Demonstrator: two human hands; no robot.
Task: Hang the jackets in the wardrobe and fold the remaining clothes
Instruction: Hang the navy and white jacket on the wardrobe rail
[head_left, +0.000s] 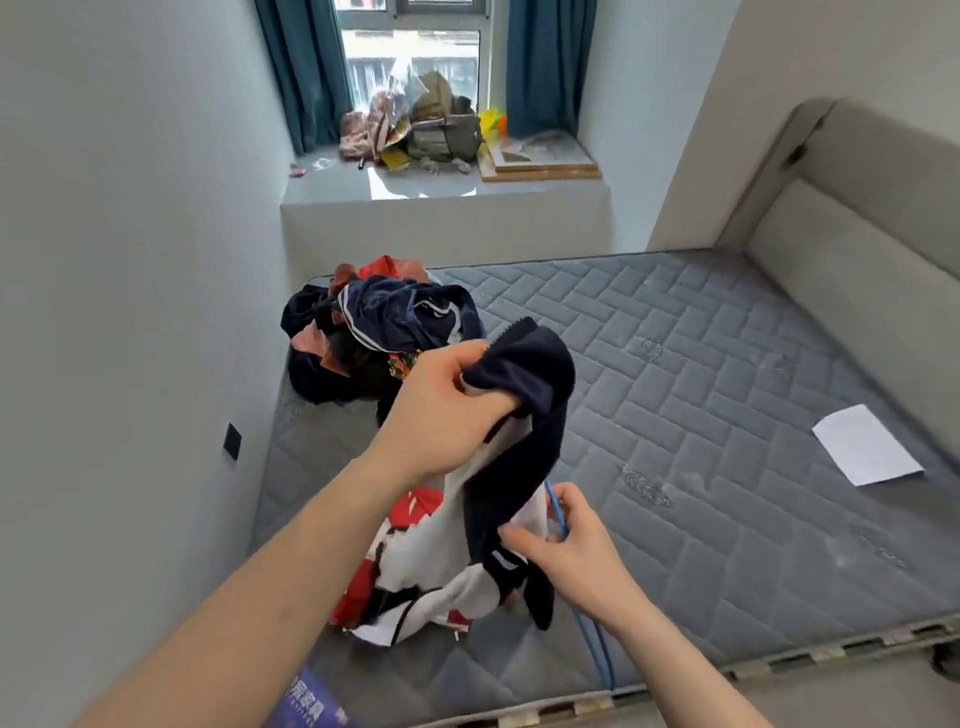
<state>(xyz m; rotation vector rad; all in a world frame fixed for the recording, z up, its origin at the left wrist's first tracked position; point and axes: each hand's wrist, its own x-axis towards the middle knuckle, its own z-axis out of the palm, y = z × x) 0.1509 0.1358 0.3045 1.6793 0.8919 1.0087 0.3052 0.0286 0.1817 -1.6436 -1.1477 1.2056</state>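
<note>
one jacket (498, 467) is gripped by the left hand (447, 410) and right hand (566, 540) with a blue hanger (558, 519), nothing is folded, and the clothes pile (374, 332) is left waiting.

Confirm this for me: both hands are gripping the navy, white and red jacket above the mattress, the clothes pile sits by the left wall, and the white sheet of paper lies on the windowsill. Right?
Not quite. In the head view the white sheet of paper lies on the mattress, at its right side, not on the windowsill. The rest holds: left hand and right hand grip the jacket, and the clothes pile sits by the left wall.
</note>
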